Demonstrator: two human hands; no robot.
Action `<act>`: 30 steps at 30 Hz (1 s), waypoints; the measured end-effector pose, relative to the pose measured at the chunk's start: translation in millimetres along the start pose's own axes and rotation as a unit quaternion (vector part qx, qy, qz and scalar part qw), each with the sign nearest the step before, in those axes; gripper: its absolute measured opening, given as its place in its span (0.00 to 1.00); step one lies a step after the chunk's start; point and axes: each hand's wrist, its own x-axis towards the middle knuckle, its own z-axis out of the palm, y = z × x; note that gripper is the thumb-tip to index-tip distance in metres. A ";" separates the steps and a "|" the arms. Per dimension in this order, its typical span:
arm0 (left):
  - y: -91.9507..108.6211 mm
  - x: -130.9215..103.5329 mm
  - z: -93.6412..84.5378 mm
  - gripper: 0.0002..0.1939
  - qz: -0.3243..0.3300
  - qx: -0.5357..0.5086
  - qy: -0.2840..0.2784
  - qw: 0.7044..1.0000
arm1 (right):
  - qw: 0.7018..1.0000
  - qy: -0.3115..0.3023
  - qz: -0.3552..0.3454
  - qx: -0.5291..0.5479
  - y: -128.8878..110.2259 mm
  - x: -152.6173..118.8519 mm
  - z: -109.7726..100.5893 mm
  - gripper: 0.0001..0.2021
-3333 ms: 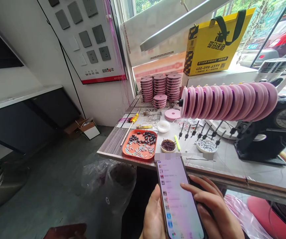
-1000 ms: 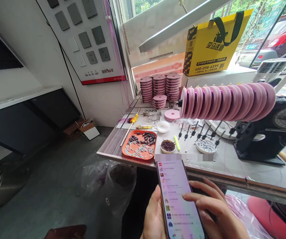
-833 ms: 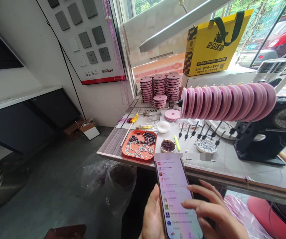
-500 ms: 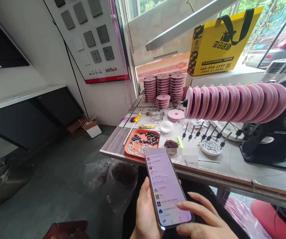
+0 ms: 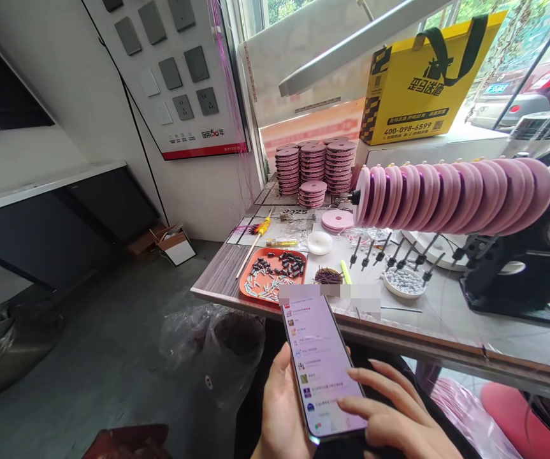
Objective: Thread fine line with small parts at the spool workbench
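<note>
A lit smartphone (image 5: 320, 363) showing a list with small icons is held upright over my lap, in front of the table edge. My left hand (image 5: 282, 408) is wrapped round its left side and back. Over the lower right of the screen is my right hand (image 5: 396, 411), its fingers stretched out and apart, the fingertips at or just above the glass; I cannot tell whether they touch. Just beyond the phone, an orange tray (image 5: 246, 293) holds black and silvery small parts. Beside it stands a small bowl of dark thin pieces (image 5: 328, 276).
A winding machine (image 5: 508, 287) carries a row of pink spools (image 5: 447, 196) on the right. Stacked pink spools (image 5: 313, 167) stand at the back. A dish of grey beads (image 5: 405, 282) sits before the machine. Below the left table edge is a bag-lined bin (image 5: 234, 344).
My right hand's fingers have shifted slightly on the phone screen and spread a little differently. The phone sits slightly further right; the list looks unchanged.
</note>
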 end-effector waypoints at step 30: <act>-12.7 0.9 -5.7 0.22 0.004 -0.003 -0.059 0.998 | 0.997 0.037 0.059 -0.028 3.2 -6.2 -5.0 0.07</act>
